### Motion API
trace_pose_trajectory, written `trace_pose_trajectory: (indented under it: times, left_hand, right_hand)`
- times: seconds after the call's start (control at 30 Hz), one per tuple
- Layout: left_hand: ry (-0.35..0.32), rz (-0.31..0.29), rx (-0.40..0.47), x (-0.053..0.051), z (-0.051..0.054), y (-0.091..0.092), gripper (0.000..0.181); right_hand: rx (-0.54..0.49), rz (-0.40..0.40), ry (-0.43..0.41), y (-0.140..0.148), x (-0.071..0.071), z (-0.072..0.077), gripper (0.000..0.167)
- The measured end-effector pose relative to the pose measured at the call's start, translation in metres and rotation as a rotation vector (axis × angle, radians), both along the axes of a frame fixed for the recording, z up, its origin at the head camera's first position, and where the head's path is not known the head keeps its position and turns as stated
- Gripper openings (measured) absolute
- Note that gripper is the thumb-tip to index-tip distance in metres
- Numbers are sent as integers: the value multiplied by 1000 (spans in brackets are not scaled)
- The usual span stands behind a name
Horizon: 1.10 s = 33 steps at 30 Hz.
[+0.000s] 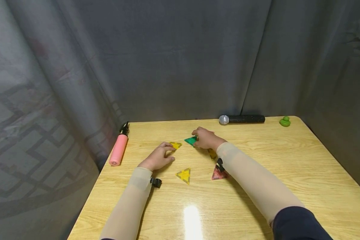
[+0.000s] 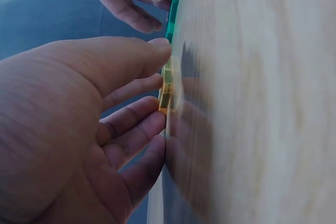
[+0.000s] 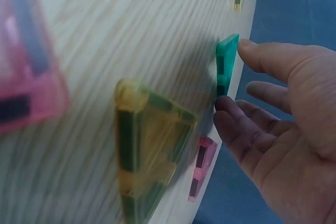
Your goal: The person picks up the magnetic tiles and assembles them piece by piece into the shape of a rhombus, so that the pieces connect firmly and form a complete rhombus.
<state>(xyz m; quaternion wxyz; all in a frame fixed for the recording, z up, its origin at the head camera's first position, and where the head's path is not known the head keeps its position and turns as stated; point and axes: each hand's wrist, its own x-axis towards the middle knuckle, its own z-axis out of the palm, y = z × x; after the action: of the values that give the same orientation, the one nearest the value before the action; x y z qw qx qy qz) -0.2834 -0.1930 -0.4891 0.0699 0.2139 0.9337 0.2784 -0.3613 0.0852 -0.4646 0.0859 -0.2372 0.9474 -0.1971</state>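
On the wooden table, the left hand (image 1: 159,157) has its fingertips at a yellow triangle tile (image 1: 176,145); in the left wrist view this hand (image 2: 79,114) is spread beside the yellow tile's edge (image 2: 167,85). The right hand (image 1: 206,138) is at a green triangle tile (image 1: 190,140). In the right wrist view the right hand (image 3: 294,108) has its thumb and fingertips at either end of the green tile (image 3: 227,64). Another yellow tile (image 1: 184,175) lies nearer the front. Partly under the right arm are a yellow tile (image 1: 212,153) and a pink tile (image 1: 218,174).
A pink pump (image 1: 119,149) lies at the table's left edge. Along the back edge are a black microphone (image 1: 246,119) and a green toy (image 1: 285,121). The right wrist view shows a pink tile (image 3: 202,167) beyond the right hand's fingers. Grey curtains (image 1: 180,60) hang behind the table.
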Motion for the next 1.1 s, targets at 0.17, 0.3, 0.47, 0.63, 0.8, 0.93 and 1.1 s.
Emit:
trace_pose_trajectory:
  times: [0.17, 0.3, 0.47, 0.63, 0.8, 0.93, 1.1]
  left_hand:
    - [6, -5, 13, 0, -1, 1, 46]
    - [2, -11, 23, -1, -1, 1, 46]
    - [6, -13, 18, -3, -1, 2, 47]
    - [7, -14, 21, -2, -2, 2, 47]
    - [0, -10, 20, -2, -3, 2, 47]
    - [-1, -3, 14, -2, -2, 3, 47]
    - [-5, 0, -3, -2, -1, 3, 48]
  right_hand:
    - [27, -4, 5, -3, 0, 2, 62]
    - [45, -7, 1, -3, 0, 1, 59]
    - [50, -9, 13, -3, -2, -1, 53]
    - [41, -17, 26, -3, -1, -2, 51]
    - [18, -9, 57, -3, -1, -3, 52]
    - [-8, -21, 69, -2, -2, -3, 54]
    - [-34, -37, 45, -2, -3, -4, 60]
